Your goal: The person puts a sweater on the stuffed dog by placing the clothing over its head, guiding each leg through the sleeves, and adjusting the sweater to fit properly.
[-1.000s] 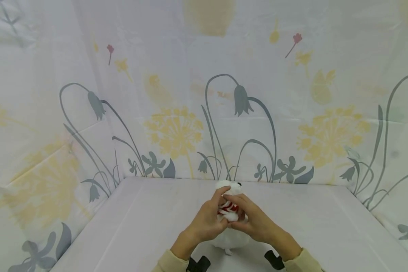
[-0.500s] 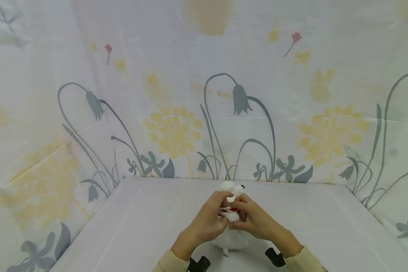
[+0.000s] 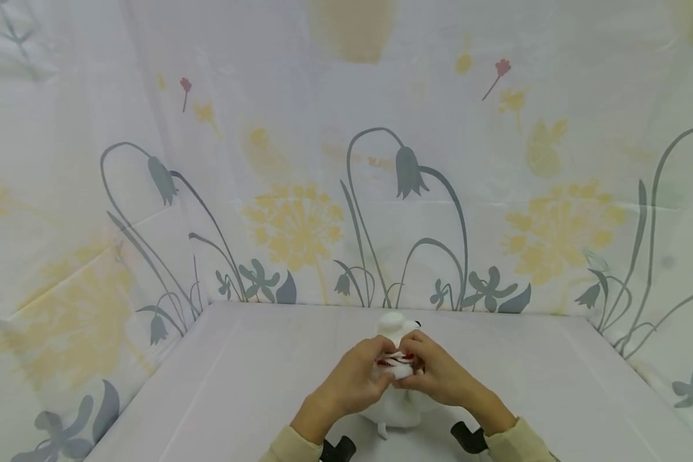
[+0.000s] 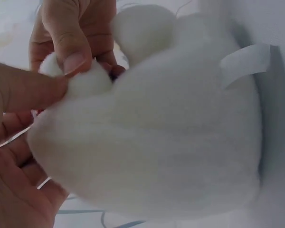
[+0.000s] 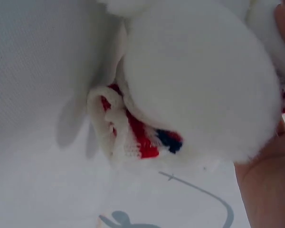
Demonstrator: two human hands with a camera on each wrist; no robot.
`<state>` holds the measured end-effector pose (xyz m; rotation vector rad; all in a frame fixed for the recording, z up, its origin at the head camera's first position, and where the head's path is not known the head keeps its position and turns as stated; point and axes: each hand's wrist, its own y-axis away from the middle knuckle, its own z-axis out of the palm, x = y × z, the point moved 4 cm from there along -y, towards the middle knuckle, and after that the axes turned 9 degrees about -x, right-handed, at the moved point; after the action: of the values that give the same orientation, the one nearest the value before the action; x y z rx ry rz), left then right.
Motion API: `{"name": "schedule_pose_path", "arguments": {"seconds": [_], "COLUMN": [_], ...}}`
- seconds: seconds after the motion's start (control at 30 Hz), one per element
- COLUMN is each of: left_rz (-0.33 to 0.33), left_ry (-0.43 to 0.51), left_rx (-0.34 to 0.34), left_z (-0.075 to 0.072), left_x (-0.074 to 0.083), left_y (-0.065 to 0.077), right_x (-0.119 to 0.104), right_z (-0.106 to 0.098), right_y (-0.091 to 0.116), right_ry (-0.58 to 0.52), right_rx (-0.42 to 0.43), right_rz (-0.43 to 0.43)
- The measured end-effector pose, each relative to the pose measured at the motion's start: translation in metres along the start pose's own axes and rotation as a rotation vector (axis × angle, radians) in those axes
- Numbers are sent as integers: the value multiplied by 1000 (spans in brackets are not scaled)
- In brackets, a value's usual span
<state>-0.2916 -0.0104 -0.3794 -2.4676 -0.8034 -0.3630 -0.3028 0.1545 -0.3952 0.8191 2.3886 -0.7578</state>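
A white plush toy [image 3: 394, 407] sits on the table, with a dark nose showing at its head's right edge in the head view. Around its neck is a red-and-white knit scarf [image 3: 388, 361]; a striped end of the scarf [image 5: 141, 137] with a navy patch hangs down in the right wrist view. My left hand [image 3: 352, 378] curls its fingers at the scarf from the left, and my right hand [image 3: 441, 372] does so from the right. Both thumbs lie close together over a small white bulge [image 4: 89, 84]. Some fingertips are hidden behind the plush.
The white table [image 3: 254, 372] stretches around the toy to a flower-printed curtain [image 3: 300, 160] at the back and sides. Black wrist-worn devices [image 3: 339, 449] sit below both forearms. A white fabric tag [image 4: 247, 64] sticks out from the toy.
The toy's head has shifted slightly right and down between my hands. Both hands have stayed at the neck, with small finger movements, and the striped part of the scarf shows differently between them.
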Motion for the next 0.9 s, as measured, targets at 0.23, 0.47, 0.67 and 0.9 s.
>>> {"name": "schedule_pose_path", "arguments": {"seconds": [0.23,0.47,0.67,0.9], "left_rz": [14,56,72,57], "left_ry": [-41,-63,-78,-39], "left_rx": [-10,53,82,161], "left_z": [-2,-1,0,0], "left_x": [0,2,4,-3], "left_y": [0,0,-2,1], "right_x": [-2,0,-8,-6], "right_z": [-1,1,0,1], "right_y": [2,0,-3,-3], "right_ry": [-69,0,44,158], "right_rx": [-95,-59,27,222], "right_rz": [-66,-23,-68,-218]}}
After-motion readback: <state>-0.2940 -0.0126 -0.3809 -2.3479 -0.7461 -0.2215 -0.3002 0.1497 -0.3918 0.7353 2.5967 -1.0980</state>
